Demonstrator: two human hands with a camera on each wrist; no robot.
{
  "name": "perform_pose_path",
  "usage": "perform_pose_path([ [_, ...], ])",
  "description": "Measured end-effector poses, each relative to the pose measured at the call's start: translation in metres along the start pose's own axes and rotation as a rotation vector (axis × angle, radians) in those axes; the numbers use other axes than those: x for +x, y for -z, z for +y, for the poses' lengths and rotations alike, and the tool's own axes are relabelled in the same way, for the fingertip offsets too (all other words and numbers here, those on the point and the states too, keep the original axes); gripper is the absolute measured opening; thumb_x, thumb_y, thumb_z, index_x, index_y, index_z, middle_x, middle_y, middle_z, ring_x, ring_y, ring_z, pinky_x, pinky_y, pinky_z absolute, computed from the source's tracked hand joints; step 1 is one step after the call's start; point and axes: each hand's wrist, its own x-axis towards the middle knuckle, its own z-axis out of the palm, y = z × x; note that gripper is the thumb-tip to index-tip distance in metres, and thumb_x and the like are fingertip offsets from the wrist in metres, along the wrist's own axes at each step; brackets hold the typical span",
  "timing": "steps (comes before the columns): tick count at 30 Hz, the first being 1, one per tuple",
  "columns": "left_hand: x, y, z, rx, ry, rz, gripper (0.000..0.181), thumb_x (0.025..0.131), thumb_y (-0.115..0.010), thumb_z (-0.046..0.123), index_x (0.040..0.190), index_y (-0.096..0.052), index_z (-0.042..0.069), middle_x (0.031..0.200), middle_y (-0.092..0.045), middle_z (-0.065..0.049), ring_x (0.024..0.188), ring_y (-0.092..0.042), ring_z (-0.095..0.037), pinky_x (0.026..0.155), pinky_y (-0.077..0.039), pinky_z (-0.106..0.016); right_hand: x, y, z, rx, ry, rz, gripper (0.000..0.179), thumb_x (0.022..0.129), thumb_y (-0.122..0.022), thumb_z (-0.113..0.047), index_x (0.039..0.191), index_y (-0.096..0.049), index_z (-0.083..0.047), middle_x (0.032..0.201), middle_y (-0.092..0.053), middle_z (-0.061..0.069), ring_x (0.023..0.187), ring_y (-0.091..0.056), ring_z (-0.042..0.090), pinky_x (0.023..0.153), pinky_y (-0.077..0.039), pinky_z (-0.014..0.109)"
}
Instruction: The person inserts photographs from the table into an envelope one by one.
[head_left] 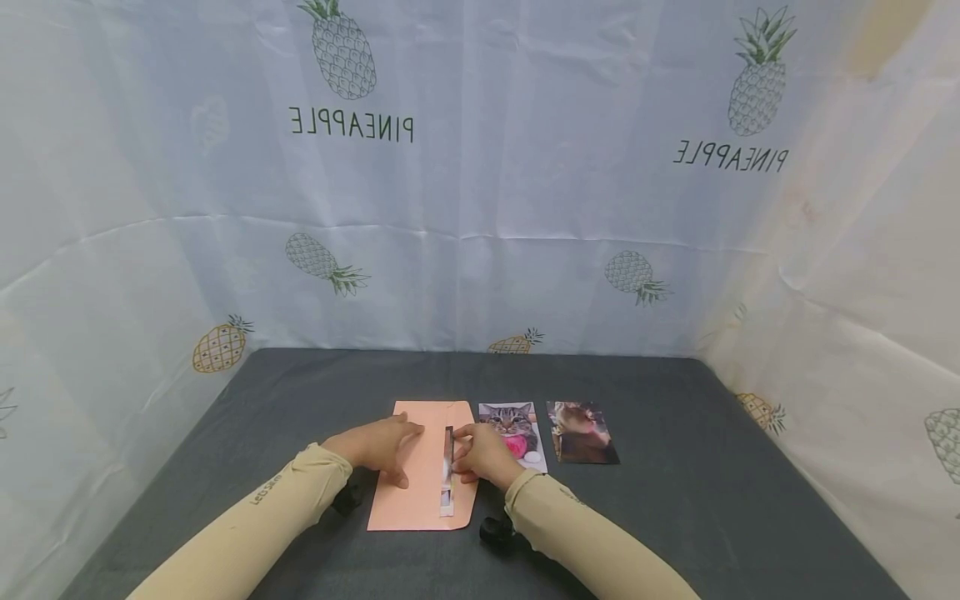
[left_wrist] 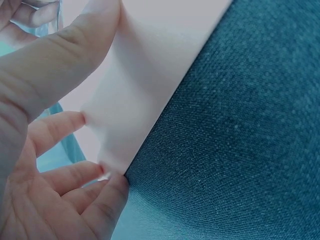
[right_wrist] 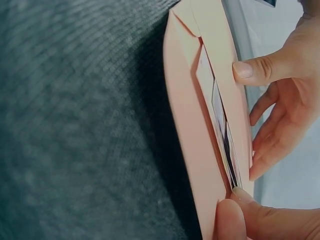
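A peach envelope (head_left: pixel 408 508) lies on the dark table, its flap folded out along the right side. A narrow strip of a photo (head_left: pixel 447 467) shows at its opening; the rest is hidden inside. My right hand (head_left: pixel 486 454) pinches the photo's outer edge between thumb and fingers, seen close in the right wrist view beside the slit with the photo edges (right_wrist: pixel 218 107). With fingers spread, my left hand (head_left: pixel 378 446) rests on the envelope's left part. Its thumb and fingertips touch the paper (left_wrist: pixel 145 100) in the left wrist view.
Right of the envelope lies a cat photo (head_left: pixel 510 417), partly behind my right hand. Farther right is a darker photo (head_left: pixel 583 433). The dark cloth-covered table (head_left: pixel 675 517) ends at a pineapple-print curtain (head_left: pixel 480 283) at the back and sides.
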Motion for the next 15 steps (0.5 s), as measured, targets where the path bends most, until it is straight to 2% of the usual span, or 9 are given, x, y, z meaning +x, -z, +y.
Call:
perform_pose_path([
  [15,0.0012,-0.0014,-0.0025,0.005,-0.006,-0.002,0.088,0.067,-0.089,0.026,0.142,-0.046,0.008,0.155,-0.03,-0.022,0.142,-0.031,-0.038,0.111,-0.031,-0.055,0.0005,-0.001,-0.0024,-0.01,-0.019,0.011,0.05,0.072,-0.072,0.019,0.119,-0.06,0.004,0.072,-0.061,0.009,0.053,-0.059,0.014,0.05,-0.056,0.03],
])
